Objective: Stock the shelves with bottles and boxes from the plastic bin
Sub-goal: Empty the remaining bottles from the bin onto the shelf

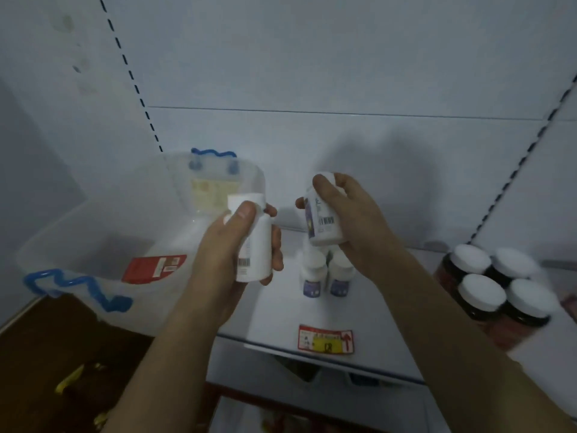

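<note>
Both hands loaded. My left hand (237,245) wraps a plain white bottle (253,242), thumb across its cap. My right hand (343,214) curls round a purple-labelled bottle (321,220), tilted, above the shelved bottles (327,273).

Risk, as I judge it: smooth, hard plastic cylinders; lowering the tilted one could topple that tight row.

Clear plastic bin (93,232) at 9 o'clock, a red box (153,267) inside. Dark white-capped jars (496,282) at 3 o'clock on the white shelf (281,320).
</note>
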The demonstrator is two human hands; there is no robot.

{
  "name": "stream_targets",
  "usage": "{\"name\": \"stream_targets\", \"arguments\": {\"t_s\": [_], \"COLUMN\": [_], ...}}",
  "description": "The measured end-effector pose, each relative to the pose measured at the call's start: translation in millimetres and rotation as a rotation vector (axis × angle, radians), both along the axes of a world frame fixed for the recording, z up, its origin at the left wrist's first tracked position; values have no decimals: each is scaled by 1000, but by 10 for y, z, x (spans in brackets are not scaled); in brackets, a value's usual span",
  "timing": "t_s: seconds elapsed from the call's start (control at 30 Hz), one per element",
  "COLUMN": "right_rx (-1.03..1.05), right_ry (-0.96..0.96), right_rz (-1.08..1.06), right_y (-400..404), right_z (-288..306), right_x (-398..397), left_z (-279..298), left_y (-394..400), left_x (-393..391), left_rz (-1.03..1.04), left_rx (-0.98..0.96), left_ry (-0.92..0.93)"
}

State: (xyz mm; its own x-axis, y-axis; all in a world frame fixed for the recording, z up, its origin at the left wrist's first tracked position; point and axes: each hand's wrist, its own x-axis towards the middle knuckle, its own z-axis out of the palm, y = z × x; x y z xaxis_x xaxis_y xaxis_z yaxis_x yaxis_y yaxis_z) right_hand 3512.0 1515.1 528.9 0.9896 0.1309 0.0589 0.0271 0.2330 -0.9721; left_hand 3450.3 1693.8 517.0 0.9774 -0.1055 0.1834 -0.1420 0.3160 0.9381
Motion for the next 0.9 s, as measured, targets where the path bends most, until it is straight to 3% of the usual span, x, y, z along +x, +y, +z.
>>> {"name": "stream_targets", "arguments": {"t_s": [0.13,0.27,0.43,0.5,0.67,0.9], "right_rx": [47,152,-18,-165,-816,-1336], "right_ry": [29,103,60,2,-333,-492], "right_rz": [-48,-76,-123,-101,63,387], "right_y": [-170,-230,-232,-278,-437,-444], "right_z": [-143,-210,-314,-339,-350,-248], "right_x": [-112,-177,-202,-207,-129,-106], "left_z": [-676,-1099,-1336,-1382,-1445,-1433], "left_y": [-121,-138,-89,-84,-81,-34], "left_x": [240,414,512,537,555,565], "left_rz": [181,215,149,148,185,187], "left_rx": [33,25,-21,-21,-52,-97], "left_ry": [-17,5,68,71,84,119]}}
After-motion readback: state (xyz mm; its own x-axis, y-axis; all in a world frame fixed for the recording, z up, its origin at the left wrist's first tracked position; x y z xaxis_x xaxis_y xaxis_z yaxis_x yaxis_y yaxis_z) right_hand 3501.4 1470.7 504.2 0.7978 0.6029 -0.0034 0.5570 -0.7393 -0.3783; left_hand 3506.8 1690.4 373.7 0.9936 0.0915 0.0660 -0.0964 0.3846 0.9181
